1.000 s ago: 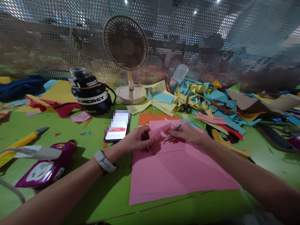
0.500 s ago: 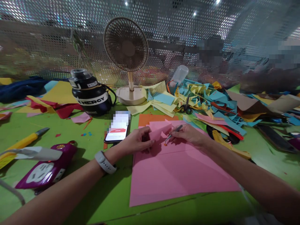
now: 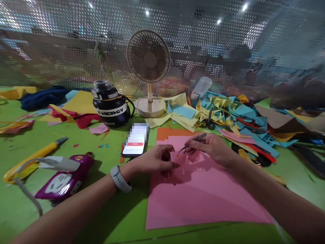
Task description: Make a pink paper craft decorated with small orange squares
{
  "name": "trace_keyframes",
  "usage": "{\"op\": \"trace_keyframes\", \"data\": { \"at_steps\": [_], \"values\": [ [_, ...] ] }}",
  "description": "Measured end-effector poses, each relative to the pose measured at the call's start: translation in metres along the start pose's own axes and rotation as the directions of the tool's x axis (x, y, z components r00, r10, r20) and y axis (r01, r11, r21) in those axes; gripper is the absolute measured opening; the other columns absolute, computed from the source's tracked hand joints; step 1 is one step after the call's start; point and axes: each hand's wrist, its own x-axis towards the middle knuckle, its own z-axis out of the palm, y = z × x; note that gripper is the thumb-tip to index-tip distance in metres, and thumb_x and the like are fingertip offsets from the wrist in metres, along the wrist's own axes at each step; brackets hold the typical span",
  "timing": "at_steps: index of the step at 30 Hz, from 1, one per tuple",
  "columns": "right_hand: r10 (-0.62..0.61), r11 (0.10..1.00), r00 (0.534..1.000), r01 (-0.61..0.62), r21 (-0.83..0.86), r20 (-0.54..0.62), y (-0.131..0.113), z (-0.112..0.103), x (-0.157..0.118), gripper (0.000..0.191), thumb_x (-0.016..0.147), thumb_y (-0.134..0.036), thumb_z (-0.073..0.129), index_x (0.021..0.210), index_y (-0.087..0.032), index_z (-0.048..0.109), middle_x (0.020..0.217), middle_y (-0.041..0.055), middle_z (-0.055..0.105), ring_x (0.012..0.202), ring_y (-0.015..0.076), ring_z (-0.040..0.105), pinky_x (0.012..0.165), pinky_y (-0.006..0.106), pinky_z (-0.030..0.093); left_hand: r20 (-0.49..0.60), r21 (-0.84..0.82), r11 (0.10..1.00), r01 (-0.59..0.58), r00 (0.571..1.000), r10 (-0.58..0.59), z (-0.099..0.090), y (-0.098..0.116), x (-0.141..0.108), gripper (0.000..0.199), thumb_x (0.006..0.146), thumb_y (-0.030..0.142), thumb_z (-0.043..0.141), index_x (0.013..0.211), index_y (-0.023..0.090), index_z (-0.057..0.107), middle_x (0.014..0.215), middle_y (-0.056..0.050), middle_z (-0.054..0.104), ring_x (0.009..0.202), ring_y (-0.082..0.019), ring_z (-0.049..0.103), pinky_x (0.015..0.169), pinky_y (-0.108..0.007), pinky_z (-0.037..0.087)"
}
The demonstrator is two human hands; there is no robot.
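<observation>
Pinched in my right hand (image 3: 212, 147) are dark tweezers (image 3: 194, 141), their bent tip pointing left at a tiny orange piece (image 3: 177, 155). Whether the tip grips that piece is too small to tell. My left hand (image 3: 161, 159), closed with thumb and fingers together, holds the left edge of a small pink paper (image 3: 177, 158) raised above the large pink sheet (image 3: 203, 200). An orange sheet (image 3: 165, 132) shows behind the pink ones. A phone (image 3: 135, 142) with a lit screen lies left of them.
A fan (image 3: 149, 106) and a black bottle (image 3: 111, 110) stand at the back. Paper scraps (image 3: 228, 108) and black scissors (image 3: 208, 123) lie at the back right. To the left are a purple power strip (image 3: 66, 179) and a yellow cutter (image 3: 33, 159).
The view has shifted, so things appear further right and lower. The small pink paper now lies flatter between my hands, and the tweezers' tip has moved from beneath its raised part to its upper face.
</observation>
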Motion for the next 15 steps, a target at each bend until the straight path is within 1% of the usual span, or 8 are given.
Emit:
{"op": "trace_keyframes", "data": {
  "at_steps": [4,10,15],
  "values": [
    [0.027,0.999,0.998,-0.028,0.015,0.049,0.0026,0.0057,0.0022,0.03,0.071,-0.043,0.079,0.077,-0.014,0.07,0.07,0.0074,0.076,0.067,0.0182,0.072,0.068,0.03,0.056,0.011,-0.034,0.999,0.018,1.0,-0.018,0.0023,-0.0006,-0.0011,0.031,0.077,0.032,0.072,0.077,0.021,0.043,0.051,0.004,0.062,0.043,-0.014,0.062,0.042,-0.021,0.044],
    [0.019,1.0,0.998,-0.018,-0.015,0.06,0.0024,0.0059,0.0013,0.029,0.073,-0.042,0.078,0.077,-0.014,0.07,0.071,0.0081,0.076,0.07,0.0196,0.072,0.073,0.033,0.056,0.017,-0.065,0.998,0.01,1.0,-0.009,0.0035,-0.0011,-0.002,0.03,0.077,0.03,0.072,0.077,0.021,0.044,0.051,0.004,0.063,0.043,-0.014,0.062,0.043,-0.022,0.045],
    [0.002,0.999,0.997,0.002,-0.053,0.079,0.0018,0.0066,0.0012,0.029,0.075,-0.043,0.076,0.077,-0.015,0.071,0.073,0.0086,0.077,0.071,0.0192,0.072,0.071,0.031,0.057,0.028,-0.075,0.997,-0.003,1.0,0.005,0.0047,-0.0006,-0.0019,0.029,0.077,0.032,0.073,0.078,0.02,0.046,0.051,0.004,0.062,0.041,-0.013,0.061,0.042,-0.021,0.045]
  ]
}}
